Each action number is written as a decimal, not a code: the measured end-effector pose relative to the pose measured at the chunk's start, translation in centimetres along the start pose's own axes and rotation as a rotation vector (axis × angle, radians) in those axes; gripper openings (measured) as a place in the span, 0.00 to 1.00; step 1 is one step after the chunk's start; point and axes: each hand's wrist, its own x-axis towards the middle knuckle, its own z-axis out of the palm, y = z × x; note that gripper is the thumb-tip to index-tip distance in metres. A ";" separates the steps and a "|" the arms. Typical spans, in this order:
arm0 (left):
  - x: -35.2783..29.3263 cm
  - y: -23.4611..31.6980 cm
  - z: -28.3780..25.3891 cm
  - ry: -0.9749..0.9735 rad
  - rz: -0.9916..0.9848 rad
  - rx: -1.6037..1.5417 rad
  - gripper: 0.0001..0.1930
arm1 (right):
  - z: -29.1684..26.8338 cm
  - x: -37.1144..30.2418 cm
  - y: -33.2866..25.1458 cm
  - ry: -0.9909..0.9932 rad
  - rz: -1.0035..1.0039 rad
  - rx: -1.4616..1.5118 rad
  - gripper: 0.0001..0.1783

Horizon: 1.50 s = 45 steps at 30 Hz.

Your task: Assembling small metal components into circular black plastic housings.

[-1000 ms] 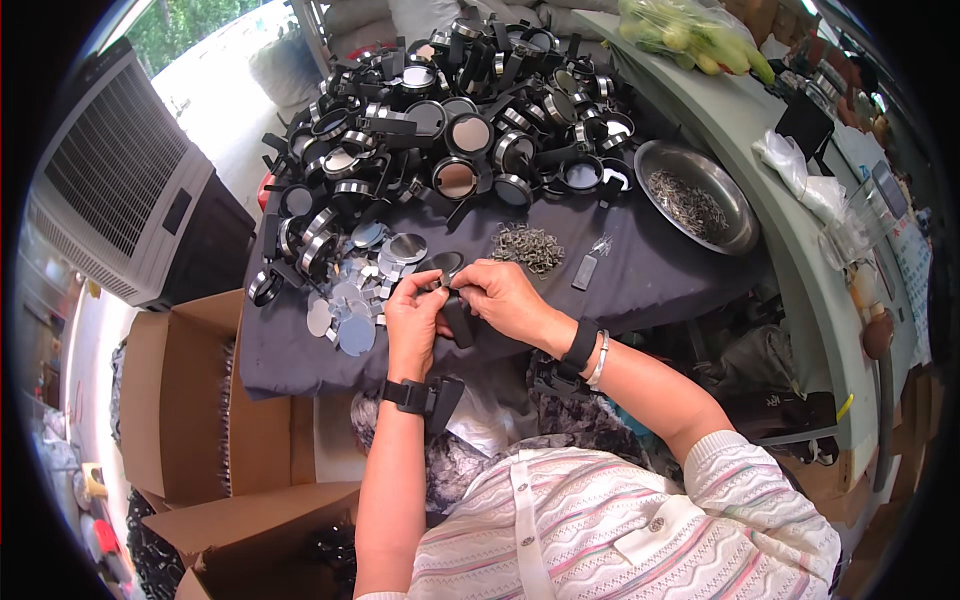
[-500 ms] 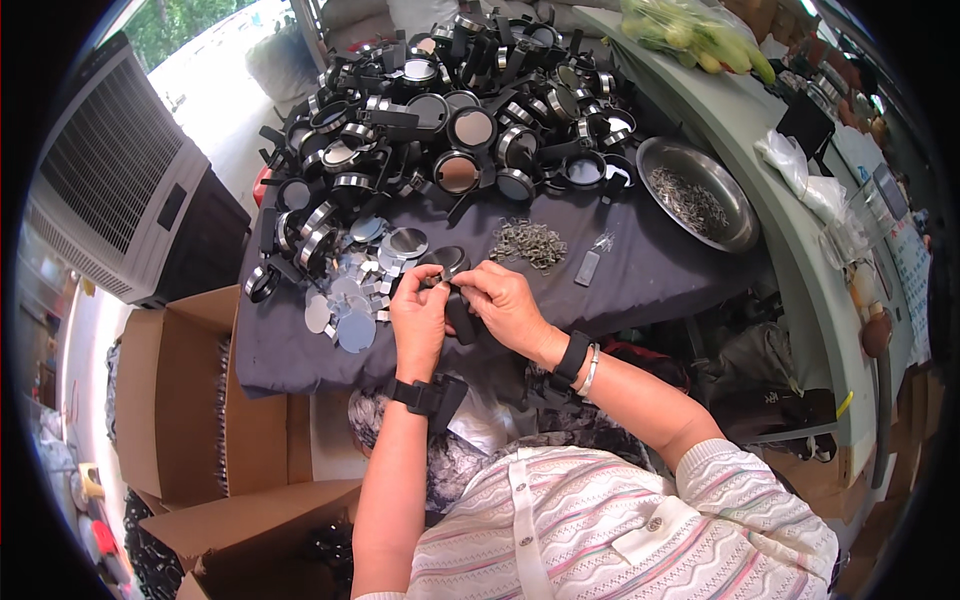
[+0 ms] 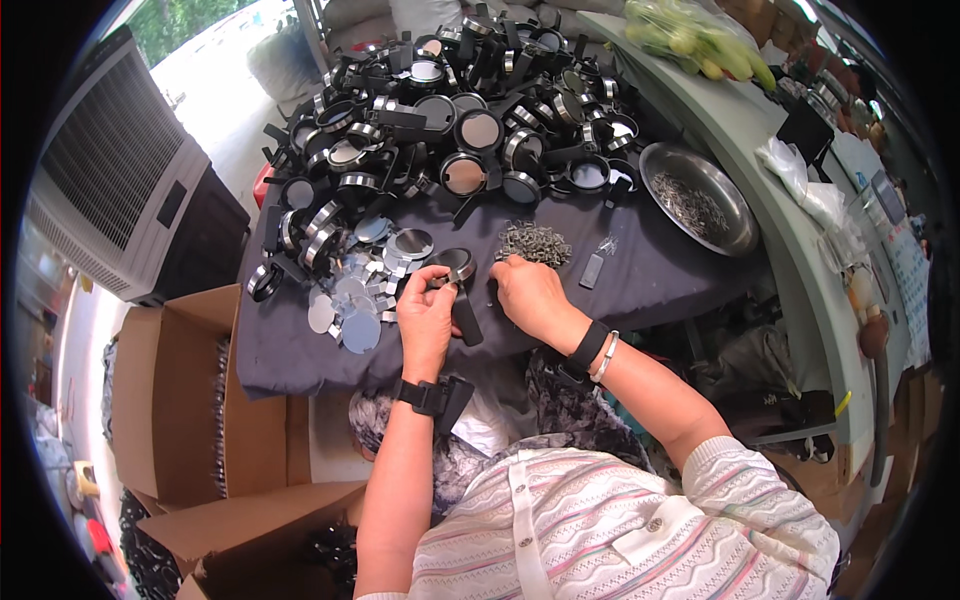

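Note:
My left hand (image 3: 425,315) is closed on a round metal-banded part with a flat black handle (image 3: 467,316), held just above the dark cloth. The handle points toward me. My right hand (image 3: 538,299) is at the near left edge of a heap of small metal clips (image 3: 535,241), its thumb and fingers drawn together. Whatever lies between those fingertips is too small to make out. Left of my left hand spread loose shiny discs (image 3: 361,331) and small bent metal pieces.
A large mound of similar black-handled round parts (image 3: 478,130) covers the table's far side. At right stand a steel bowl (image 3: 738,222) of small metal pieces and a small grey rectangular piece (image 3: 592,270). Open cardboard boxes (image 3: 165,400) and an air cooler (image 3: 125,170) are at left.
My right hand has left the round part and moved right to the clip heap. My left hand still holds the part, now with its handle more exposed.

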 end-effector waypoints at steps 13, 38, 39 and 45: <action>0.0 0.0 -0.2 -0.011 -0.024 -0.029 0.09 | -0.2 2.6 -1.8 0.219 -0.461 0.255 0.04; -0.2 -0.4 -0.2 0.031 0.013 -0.082 0.09 | -0.2 2.9 -2.9 0.278 -0.537 0.195 0.06; -0.3 -0.3 -0.2 0.027 0.010 -0.072 0.09 | -0.3 2.9 -2.8 0.275 -0.535 0.184 0.06; -0.6 0.1 -0.5 -0.021 0.043 -0.026 0.13 | 0.0 2.3 -2.5 0.284 -0.487 0.198 0.07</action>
